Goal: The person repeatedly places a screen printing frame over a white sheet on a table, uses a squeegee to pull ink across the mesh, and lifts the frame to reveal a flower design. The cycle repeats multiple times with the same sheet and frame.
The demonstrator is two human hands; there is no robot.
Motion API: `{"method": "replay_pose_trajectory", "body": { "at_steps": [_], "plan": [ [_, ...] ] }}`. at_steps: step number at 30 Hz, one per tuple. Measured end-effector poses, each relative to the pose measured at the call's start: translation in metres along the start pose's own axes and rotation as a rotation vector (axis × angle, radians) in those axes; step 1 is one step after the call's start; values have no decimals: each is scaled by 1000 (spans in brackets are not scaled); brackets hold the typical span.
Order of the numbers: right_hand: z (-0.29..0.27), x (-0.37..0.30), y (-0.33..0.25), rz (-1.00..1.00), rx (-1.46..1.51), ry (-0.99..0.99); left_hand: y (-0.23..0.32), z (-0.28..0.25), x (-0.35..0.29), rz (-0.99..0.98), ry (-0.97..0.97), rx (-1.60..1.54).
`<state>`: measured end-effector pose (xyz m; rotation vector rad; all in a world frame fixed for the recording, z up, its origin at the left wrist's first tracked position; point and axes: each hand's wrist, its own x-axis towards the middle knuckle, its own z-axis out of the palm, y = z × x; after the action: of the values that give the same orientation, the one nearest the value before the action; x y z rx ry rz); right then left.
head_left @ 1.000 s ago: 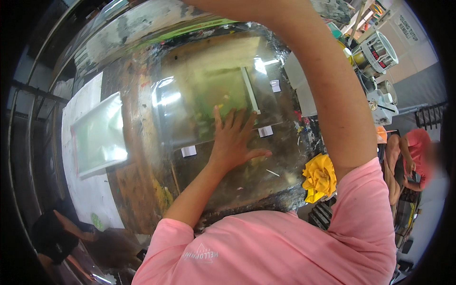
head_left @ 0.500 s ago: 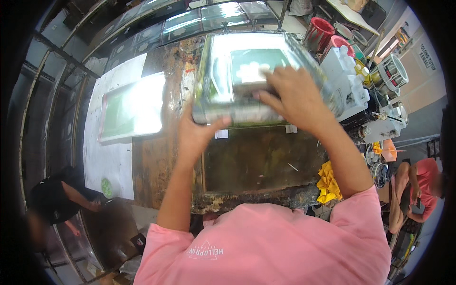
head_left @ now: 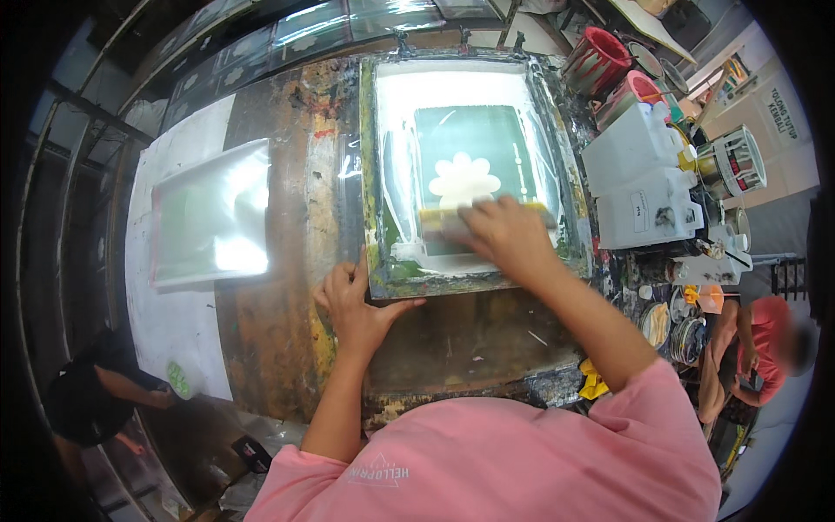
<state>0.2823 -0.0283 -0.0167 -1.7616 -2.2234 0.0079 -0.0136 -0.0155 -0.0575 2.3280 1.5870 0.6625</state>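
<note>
Your right hand [head_left: 511,237] curls closed around a scraper [head_left: 440,224] while your left hand [head_left: 355,303], spread wide, merely braces the frame [head_left: 470,285], which uneven pressure could shift.

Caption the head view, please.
Right hand holds a squeegee on a framed printing screen; left hand at its near-left corner.

Your frame [head_left: 452,287] looks rough and crusted; the mesh [head_left: 465,135] inside it is smooth and glossy. Your table [head_left: 261,348] is worn, stained wood, bearing matt paper [head_left: 152,339] and a shiny plastic sheet [head_left: 209,209]. The jugs [head_left: 626,161] are smooth plastic; your shirt [head_left: 496,461] is matt cloth.
</note>
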Motion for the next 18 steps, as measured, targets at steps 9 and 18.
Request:
{"method": "replay_pose_trajectory", "body": {
  "at_steps": [9, 18],
  "plan": [
    [-15, 173, 118, -17, -6, -153, -3, 1, 0, 80, 96, -96],
    [28, 133, 106, -8, -154, 92, -8, 5, -6, 142, 121, -128]
  ]
}}
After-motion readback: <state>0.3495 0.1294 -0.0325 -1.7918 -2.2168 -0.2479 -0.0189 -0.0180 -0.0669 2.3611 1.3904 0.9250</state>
